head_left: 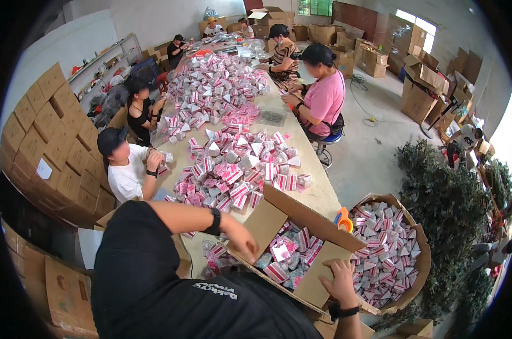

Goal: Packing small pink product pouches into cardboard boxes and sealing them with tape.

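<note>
In front of me an open cardboard box (329, 229) holds several small clear packets with pink-and-white cards (283, 248). My left hand (242, 238) is at the box's left end, its fingers bent down together over the near corner beside the left flap; the fingertips are partly hidden. On the right flap (319, 274) rests my right hand (339, 281), fingers spread and holding nothing. Just past the box's right side is an orange tape dispenser (343, 219). A large round-sided carton (422, 254) to the right is full of similar packets.
Heaps of packets (239, 164) cover much of the long table (318, 195). Co-workers sit along both sides, the nearest being a person in white (129, 169) and one in pink (326, 99). Stacked cartons (47, 135) line the left; dark artificial foliage (436, 198) stands right.
</note>
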### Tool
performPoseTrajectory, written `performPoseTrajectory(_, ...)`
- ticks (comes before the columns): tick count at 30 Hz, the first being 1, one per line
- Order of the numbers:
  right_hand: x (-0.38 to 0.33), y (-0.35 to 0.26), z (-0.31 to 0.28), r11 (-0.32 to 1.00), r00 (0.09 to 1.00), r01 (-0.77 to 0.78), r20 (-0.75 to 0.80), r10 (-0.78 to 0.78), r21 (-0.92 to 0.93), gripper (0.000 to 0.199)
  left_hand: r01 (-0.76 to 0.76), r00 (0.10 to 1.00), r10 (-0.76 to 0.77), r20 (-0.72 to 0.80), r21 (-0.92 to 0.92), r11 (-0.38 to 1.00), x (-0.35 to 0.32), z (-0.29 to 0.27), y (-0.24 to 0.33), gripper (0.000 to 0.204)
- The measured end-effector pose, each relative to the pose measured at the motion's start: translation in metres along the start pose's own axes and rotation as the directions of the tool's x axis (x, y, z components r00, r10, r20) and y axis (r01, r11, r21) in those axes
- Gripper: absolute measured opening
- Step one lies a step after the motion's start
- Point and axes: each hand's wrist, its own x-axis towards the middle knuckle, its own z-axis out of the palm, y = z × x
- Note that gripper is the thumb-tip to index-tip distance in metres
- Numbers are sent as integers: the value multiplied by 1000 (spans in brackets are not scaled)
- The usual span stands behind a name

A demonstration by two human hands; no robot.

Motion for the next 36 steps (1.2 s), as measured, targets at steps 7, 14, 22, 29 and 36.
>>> performPoseTrajectory(7, -51, 14, -13, 927, 958, -74, 286, -37, 368, 45, -35, 988, 48, -147, 92, 995, -38, 32, -4, 70)
performPoseTrajectory(14, -52, -18, -6, 625, 988, -24, -76, 132, 780, 69, 119, 629, 113, -769, 239, 964, 14, 20, -42, 81)
performPoseTrajectory(22, -74, 13, 57, 543, 863, -407, 114, 493, 735, 74, 56, 256, -418, -872, -418, 907, 48, 83, -32, 97)
performPoseTrajectory(29, -43, 16, 45, 298, 818, -416, 209, 537, 859, 64, 86, 234, -400, -886, -391, 916, 51, 81, -34, 86)
performPoseTrajectory(36, -38, 30, 46, 386, 856, -395, 182, 484, 834, 60, 23, 123, -376, -918, -376, 926, 64, 94, -42, 83)
